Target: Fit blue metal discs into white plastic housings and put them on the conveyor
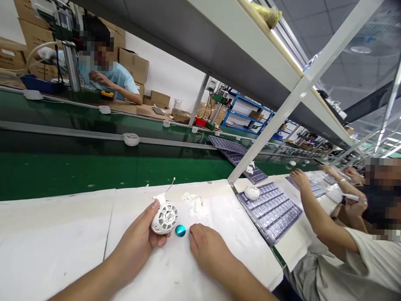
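Note:
My left hand [134, 242] is closed round a white round plastic housing [165, 218] with a spoked, fan-like face; it is held over the white work surface [72, 234]. A thin wire with a small white connector [173, 179] sticks up from the housing's top. Just to its right lies a shiny blue disc [180, 230]. My right hand [212, 251] rests beside the disc, its fingers curled in and apart from it. Whatever those fingers may hold is hidden. Crumpled white scraps [195, 204] lie behind the two hands.
Blue-grey compartment trays [274, 210] stand to the right, one with a white round part [252, 192] on it. Beyond a slanted white post [287, 105] co-workers sit at the right. A green conveyor [71, 172] carries another white part [131, 139]. Another person works across it.

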A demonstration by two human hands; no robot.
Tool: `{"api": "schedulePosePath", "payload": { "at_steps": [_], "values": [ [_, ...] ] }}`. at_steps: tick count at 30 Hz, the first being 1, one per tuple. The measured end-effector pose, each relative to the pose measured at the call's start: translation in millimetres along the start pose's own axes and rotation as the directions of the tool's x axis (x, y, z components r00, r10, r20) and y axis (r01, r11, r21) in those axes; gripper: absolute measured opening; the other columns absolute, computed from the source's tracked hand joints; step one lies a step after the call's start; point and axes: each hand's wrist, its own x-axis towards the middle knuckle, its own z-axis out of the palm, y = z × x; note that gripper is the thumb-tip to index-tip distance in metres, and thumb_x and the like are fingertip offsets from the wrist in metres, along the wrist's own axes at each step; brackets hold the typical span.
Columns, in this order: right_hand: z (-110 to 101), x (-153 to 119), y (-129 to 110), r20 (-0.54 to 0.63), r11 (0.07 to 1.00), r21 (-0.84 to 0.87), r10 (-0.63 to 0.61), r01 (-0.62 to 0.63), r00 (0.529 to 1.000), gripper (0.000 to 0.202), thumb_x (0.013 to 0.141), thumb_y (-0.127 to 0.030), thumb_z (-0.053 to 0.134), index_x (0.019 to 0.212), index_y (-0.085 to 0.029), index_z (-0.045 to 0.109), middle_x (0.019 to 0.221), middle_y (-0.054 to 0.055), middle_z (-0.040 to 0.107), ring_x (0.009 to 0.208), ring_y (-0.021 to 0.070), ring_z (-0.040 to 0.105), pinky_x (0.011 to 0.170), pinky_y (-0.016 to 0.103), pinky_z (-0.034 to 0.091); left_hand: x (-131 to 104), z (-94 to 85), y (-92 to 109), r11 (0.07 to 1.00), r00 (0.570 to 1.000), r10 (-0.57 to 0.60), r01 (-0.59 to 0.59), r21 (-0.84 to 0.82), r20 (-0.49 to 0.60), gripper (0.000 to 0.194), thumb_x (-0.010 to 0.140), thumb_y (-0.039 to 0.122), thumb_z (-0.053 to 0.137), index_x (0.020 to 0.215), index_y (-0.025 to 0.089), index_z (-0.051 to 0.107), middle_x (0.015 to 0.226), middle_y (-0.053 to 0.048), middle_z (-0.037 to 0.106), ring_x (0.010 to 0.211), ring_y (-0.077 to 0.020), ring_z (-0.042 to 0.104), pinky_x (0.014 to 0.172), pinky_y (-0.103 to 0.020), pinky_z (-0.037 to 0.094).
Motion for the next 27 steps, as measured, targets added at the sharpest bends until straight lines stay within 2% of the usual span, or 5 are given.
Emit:
{"api": "schedulePosePath", "payload": {
  "at_steps": [3,5,9,16,27],
  "values": [
    [-17.2,-5.8,0.4,-0.033,0.996,0.083,-0.032,0.034,0.999,0.023,0.100,-0.019,0.038,0.094,-0.020,0.060,0.078,0.006,0.066,0.071,0.0218,0.063,0.067,0.032,0.048,-1.7,1.4,-1.1,0.999,1.000,0.018,-0.018,0.028,0.014,0.039,0.090,0.059,0.056,0.096,0.021,0.061,0.072,0.001,0.062,0.055,-0.0119,0.048,0.051,-0.023,0.042],
    [-30.0,-12.8,-6.9,-0.060,0.966,0.252,-0.043,0.057,0.997,0.021,0.102,-0.024,0.037,0.109,-0.023,0.057,0.078,0.001,0.066,0.068,0.0177,0.062,0.065,0.028,0.050,-2.9,1.7,-2.2,0.998,0.999,0.034,-0.035,0.051,0.031,0.039,0.092,0.058,0.054,0.105,0.022,0.061,0.070,0.002,0.060,0.055,-0.0118,0.046,0.052,-0.022,0.042],
    [-42.0,-21.5,-34.5,-0.091,0.794,0.601,-0.041,0.088,0.995,0.009,0.097,-0.021,0.051,0.105,-0.025,0.052,0.076,-0.003,0.066,0.064,0.0137,0.060,0.062,0.024,0.048,-6.0,2.9,-4.0,0.994,0.995,0.061,-0.068,0.090,0.076,0.041,0.094,0.056,0.051,0.118,0.024,0.058,0.071,0.003,0.060,0.055,-0.0127,0.045,0.055,-0.024,0.042],
    [-35.5,-7.5,-54.2,-0.223,0.811,0.532,-0.144,0.244,0.964,0.007,0.092,-0.018,0.055,0.093,-0.023,0.059,0.070,-0.003,0.065,0.060,0.0123,0.055,0.059,0.023,0.042,-9.0,3.2,-5.5,0.984,0.989,0.063,-0.084,0.159,0.134,0.042,0.095,0.056,0.051,0.122,0.024,0.058,0.073,0.003,0.058,0.061,-0.0143,0.047,0.059,-0.026,0.043],
    [-31.7,-5.5,-51.3,-0.239,0.843,0.503,-0.077,0.191,0.968,0.010,0.090,-0.019,0.052,0.092,-0.022,0.061,0.070,-0.003,0.059,0.058,0.0129,0.051,0.058,0.025,0.039,-6.8,-0.4,-5.8,0.970,0.984,0.061,-0.098,0.223,0.169,0.042,0.096,0.056,0.045,0.126,0.026,0.053,0.084,0.002,0.054,0.066,-0.0139,0.045,0.063,-0.028,0.041]
  ]
}}
